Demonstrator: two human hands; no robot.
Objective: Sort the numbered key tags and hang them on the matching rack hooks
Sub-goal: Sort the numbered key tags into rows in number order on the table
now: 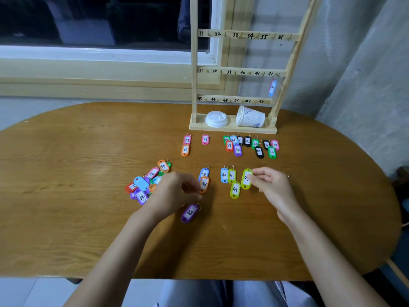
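Pinches lime-green key tag point(245, 182) in right hand point(272, 185) fingers. Left hand point(174, 191) fingers curled, hold unclear. Likely light, stiff, slick: grip edges.

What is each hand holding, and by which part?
The right hand pinches the lime tag by its upper right edge. The left hand curls beside the orange 38 tag; whether it holds anything cannot be told.

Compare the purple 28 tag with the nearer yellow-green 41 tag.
The purple 28 tag lies tilted and alone, near the left hand; the nearer yellow-green 41 tag lies almost straight, beside its sorted group. Colours and numbers differ. Both lie flat on the table, white labels up.
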